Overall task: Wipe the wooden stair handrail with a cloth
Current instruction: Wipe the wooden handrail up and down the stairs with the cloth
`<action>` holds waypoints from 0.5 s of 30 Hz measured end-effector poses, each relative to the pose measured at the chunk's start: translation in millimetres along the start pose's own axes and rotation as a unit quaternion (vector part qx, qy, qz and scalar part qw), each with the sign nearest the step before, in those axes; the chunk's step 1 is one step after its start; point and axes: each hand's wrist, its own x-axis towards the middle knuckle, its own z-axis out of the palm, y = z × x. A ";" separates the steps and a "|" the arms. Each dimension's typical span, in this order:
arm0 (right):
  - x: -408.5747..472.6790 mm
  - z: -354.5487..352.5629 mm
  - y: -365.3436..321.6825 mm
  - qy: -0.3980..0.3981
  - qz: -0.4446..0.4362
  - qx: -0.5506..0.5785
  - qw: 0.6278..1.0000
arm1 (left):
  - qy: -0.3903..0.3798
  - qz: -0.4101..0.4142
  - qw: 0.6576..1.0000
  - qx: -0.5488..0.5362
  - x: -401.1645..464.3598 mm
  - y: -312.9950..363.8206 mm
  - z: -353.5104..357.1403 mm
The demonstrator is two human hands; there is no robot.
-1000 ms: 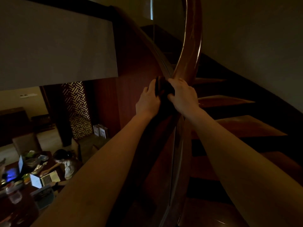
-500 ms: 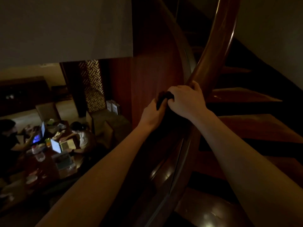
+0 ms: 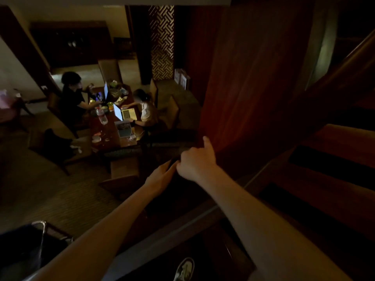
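Note:
The wooden handrail (image 3: pixel 334 82) slants down from the upper right into deep shadow under my hands. A dark cloth (image 3: pixel 173 160) lies over it, barely visible between the hands. My right hand (image 3: pixel 195 162) grips the cloth from above, fingers curled over the rail and thumb sticking up. My left hand (image 3: pixel 162 175) lies against the rail's left side, its fingers fairly straight and touching the cloth.
Wooden stair treads (image 3: pixel 334 142) climb on the right. A tall reddish wood panel (image 3: pixel 243 78) stands behind the hands. Far below on the left, two people sit at a table (image 3: pixel 105 134) with laptops. My shoe (image 3: pixel 183 269) shows at the bottom.
The view has swung left and down toward the room below. Both hands have slid down the rail with the cloth, and my right thumb has lifted.

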 end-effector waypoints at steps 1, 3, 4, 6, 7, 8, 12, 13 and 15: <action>-1.9 -6.0 4.4 0.002 0.005 0.007 1.000 | 0.004 -0.006 1.000 0.000 0.5 6.7 1.7; -9.9 -21.1 21.9 0.032 0.027 0.012 0.999 | 0.016 0.016 1.000 -0.006 0.5 33.2 7.7; -14.9 -29.2 33.4 0.056 0.044 0.006 0.997 | 0.020 0.036 0.999 -0.006 1.0 50.1 11.6; -23.9 -43.0 54.2 0.097 0.074 -0.015 0.992 | 0.036 0.073 0.997 -0.003 0.3 83.1 21.7; -27.2 -45.9 61.7 0.103 0.082 -0.021 0.991 | 0.047 0.082 0.996 -0.003 0.9 94.5 26.9; -29.4 -46.3 65.8 0.102 0.085 -0.024 0.991 | 0.055 0.086 0.995 -0.003 0.9 101.2 31.4; -15.8 -32.4 51.5 0.060 0.056 -0.035 0.996 | 0.075 0.077 0.994 0.012 0.2 76.7 31.4; -11.0 -27.4 42.6 0.027 0.046 -0.026 0.998 | 0.074 0.066 0.995 0.016 1.4 64.3 27.4; -0.4 -16.3 21.9 -0.019 0.021 -0.026 0.999 | 0.060 0.041 0.997 0.017 2.6 36.4 18.7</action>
